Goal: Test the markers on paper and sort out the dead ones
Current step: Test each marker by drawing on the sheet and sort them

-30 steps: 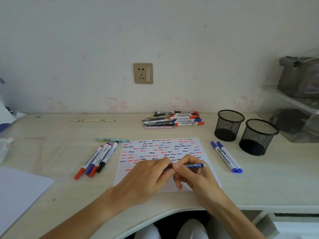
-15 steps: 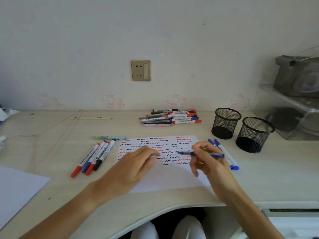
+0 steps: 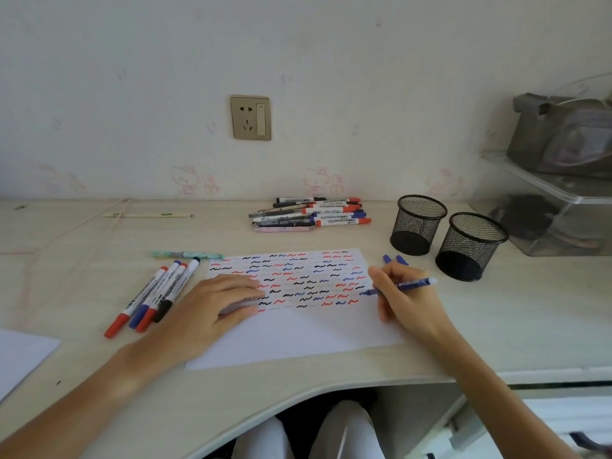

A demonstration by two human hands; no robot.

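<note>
Head view: a blue pen [image 3: 402,285] was put to the paper [image 3: 298,336] on the bench [image 3: 99,246].
The right hand [image 3: 405,298] had its fingers [image 3: 381,276] curled round the pen, tip at the sheet's right edge among the squiggles. The left hand [image 3: 212,306] lay flat on the paper, fingers straight, holding nothing. Four markers [image 3: 155,293] lay left of the sheet, a pile of markers [image 3: 311,213] behind it, two mesh cups [image 3: 447,236] to the right.

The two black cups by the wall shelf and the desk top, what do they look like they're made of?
The two cups look like black wire mesh, probably painted metal: you can see through the walls. The desk top looks like pale wood-grain laminate, matte, with faint streaks; solid wood cannot be ruled out.
</note>
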